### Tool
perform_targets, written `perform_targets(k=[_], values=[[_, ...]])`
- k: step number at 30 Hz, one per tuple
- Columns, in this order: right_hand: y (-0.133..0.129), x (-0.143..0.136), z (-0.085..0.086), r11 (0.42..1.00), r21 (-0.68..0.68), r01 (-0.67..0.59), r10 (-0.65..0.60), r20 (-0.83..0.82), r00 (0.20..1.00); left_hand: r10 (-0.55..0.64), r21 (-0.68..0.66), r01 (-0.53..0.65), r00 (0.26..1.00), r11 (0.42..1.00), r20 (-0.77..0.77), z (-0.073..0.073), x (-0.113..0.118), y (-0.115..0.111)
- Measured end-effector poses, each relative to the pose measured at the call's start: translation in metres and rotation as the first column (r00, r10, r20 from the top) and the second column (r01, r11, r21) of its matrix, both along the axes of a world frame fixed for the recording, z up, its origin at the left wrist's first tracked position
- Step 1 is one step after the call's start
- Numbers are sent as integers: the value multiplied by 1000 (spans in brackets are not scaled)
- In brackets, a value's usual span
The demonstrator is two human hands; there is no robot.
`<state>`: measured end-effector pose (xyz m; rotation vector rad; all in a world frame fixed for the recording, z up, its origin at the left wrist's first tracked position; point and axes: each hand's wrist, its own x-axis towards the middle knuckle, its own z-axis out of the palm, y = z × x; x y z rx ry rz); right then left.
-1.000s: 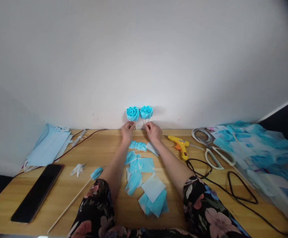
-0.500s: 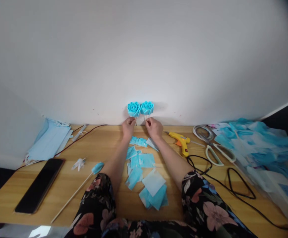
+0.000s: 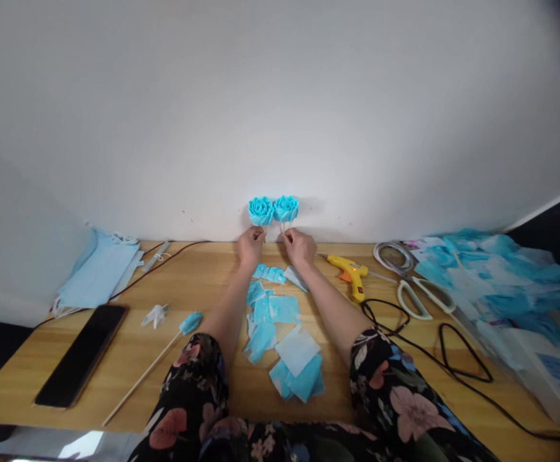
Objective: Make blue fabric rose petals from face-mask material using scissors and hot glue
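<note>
My left hand (image 3: 251, 244) pinches the thin stem of one blue handmade flower (image 3: 261, 210) at the back of the table. My right hand (image 3: 299, 246) grips the stem of a second blue flower (image 3: 286, 208) in the same way. Both flowers stand upright side by side in front of the white wall, their petals touching or nearly so. Between my forearms lie a crinkled blue strip (image 3: 269, 274) and several cut blue squares (image 3: 284, 308). A white square (image 3: 298, 350) rests on more blue pieces nearer me.
Right of my arm lie a yellow glue gun (image 3: 352, 274) with its black cord, scissors (image 3: 419, 298), a wire coil (image 3: 394, 258) and a heap of blue scraps (image 3: 496, 276). Leftward are face masks (image 3: 99, 269), a phone (image 3: 82, 356) and a stick with a blue bud (image 3: 191, 322).
The view has shifted very slightly. Both hands keep their hold on the flower stems, and the flowers stay almost where they were.
</note>
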<state>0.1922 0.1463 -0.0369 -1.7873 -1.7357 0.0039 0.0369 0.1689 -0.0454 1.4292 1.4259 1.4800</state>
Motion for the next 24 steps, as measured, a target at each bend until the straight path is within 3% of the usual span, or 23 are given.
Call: perform_targets(k=[24], values=[[-3, 0, 2, 997, 17, -69, 67, 92, 994, -1, 28, 0, 999, 1000, 33, 3, 5, -4]])
